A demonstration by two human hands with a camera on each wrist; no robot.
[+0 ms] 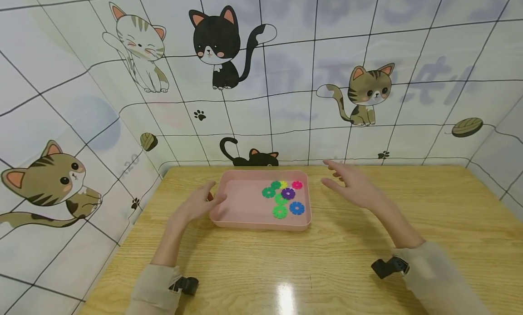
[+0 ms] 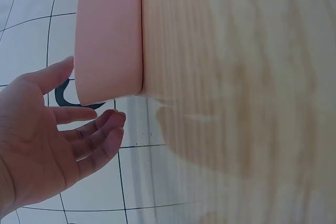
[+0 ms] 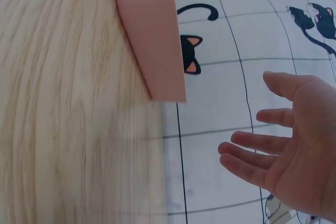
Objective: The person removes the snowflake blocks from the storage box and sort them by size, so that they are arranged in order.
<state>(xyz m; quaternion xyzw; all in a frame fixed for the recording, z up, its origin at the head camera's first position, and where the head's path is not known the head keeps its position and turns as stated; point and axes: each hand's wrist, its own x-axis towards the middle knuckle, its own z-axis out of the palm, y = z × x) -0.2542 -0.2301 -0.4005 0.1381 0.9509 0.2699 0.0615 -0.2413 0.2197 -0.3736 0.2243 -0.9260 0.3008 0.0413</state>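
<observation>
A shallow pink tray (image 1: 241,199) stands on the wooden table. Toward its right side lie several small notched plastic discs: green ones (image 1: 279,212), a blue one (image 1: 297,209), a purple one (image 1: 288,194), a pink one (image 1: 297,185) and a yellow one partly covered. My left hand (image 1: 196,206) is at the tray's left end, its thumb overlapping the rim in the head view and its other fingers loosely bent outside. To the right of the tray, my right hand (image 1: 357,185) hovers apart from it, fingers spread and holding nothing.
The light wooden table (image 1: 253,265) reaches back to a wall covering (image 1: 286,115) printed with cats and grid lines. Another covered wall (image 1: 57,106) borders the left side. Dark wrist cameras sit at both sleeves (image 1: 437,274).
</observation>
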